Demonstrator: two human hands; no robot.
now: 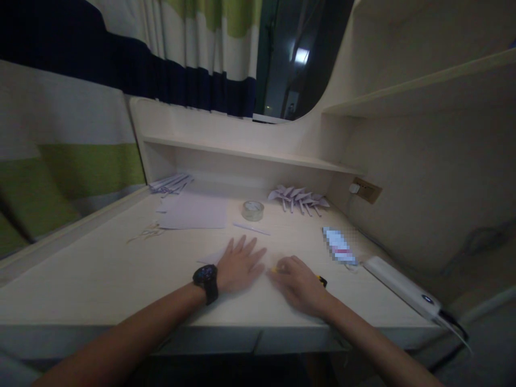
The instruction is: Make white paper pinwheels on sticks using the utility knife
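My left hand, with a black watch on its wrist, lies flat with fingers spread over a piece of white paper. Most of that paper is hidden under the palm. To its right, my right hand is closed around a slim yellow-and-black tool, which looks like a utility knife. Only its yellow front and black rear end show; the blade cannot be made out. Just beyond the hands lie a thin white stick or pen and a roll of clear tape.
Paper sheets and rolled paper sticks occupy the back left, with loose strings nearby. Several paper pinwheels rest at the back right. A phone and a white power strip lie along the right side.
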